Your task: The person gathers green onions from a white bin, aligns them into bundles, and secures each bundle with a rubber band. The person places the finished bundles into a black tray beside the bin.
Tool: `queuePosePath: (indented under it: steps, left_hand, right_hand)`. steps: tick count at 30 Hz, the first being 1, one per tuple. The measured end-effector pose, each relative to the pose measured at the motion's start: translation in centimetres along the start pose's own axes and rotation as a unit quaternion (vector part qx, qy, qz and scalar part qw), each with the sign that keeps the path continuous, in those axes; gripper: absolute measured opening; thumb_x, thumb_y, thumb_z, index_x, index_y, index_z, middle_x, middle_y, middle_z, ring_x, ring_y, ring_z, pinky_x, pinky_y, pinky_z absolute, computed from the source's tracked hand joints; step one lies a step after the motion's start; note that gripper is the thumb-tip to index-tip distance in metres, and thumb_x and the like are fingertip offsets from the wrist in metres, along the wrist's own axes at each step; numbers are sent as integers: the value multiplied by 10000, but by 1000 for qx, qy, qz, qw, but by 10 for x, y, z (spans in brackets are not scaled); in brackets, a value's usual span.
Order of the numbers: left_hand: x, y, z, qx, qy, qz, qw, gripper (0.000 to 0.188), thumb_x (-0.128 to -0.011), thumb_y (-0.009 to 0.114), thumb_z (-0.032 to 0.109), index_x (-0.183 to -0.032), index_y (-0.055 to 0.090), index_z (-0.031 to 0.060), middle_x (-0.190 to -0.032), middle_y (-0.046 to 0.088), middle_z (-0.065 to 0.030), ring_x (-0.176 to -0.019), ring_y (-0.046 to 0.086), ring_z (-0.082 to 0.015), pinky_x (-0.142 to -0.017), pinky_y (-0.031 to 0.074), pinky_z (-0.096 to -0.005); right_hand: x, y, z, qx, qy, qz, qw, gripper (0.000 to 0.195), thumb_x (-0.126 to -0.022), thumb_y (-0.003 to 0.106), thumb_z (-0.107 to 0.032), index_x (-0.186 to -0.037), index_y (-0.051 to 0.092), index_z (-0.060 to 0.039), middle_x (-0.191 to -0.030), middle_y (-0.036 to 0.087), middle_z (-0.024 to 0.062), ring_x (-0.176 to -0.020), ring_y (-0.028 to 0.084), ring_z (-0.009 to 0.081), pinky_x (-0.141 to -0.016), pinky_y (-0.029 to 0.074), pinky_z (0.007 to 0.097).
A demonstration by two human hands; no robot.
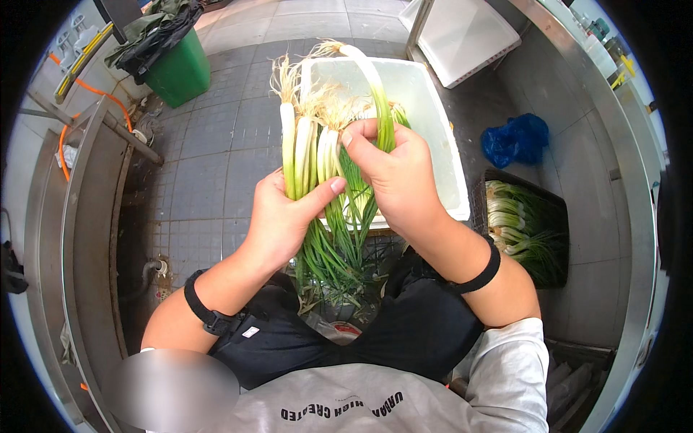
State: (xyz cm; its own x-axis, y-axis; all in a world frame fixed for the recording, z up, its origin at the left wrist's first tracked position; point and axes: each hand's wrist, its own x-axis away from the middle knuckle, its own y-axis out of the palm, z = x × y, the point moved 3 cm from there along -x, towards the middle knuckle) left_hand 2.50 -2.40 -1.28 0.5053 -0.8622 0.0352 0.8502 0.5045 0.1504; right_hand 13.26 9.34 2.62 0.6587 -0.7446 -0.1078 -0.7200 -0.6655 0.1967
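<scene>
My left hand is closed around a bunch of green onions, their rooted white ends up and their green leaves hanging down over the wet floor. Between the thumb and fingers of my right hand is a thick green onion stalk, its root end bent up and to the left. The right thumb and fingertips are beside the bunch, close to the roots. Behind the hands stands a white foam box with more green onions inside, partly hidden by my right hand.
At the right a dark crate holds green onions, with a blue plastic bag beyond it. A green bin with a black liner stands back left. Metal counters flank both sides. A white box leans at the back.
</scene>
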Motion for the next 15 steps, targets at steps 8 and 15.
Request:
queuePosePath:
  steps: [8,15]
  left_hand:
    - [-1,0,0,76,-14,-8,997,149,-936,738,143,-1023,703,27,-883,709,-9,-663,562,-54,-606,465,-213]
    - [-1,-3,4,91,-12,-21,996,155,-943,730,162,-1021,705,30,-900,716,-17,-666,555,-53,-611,461,-205]
  right_hand:
    - [8,5,4,-37,-2,-38,999,69,-935,673,-65,-944,650,-1,-820,631,-22,-723,564,41,-656,473,220]
    - [8,2,-3,-47,-28,-32,998,66,-935,681,-56,-947,642,-6,-829,626,-21,-724,559,40,-665,476,214]
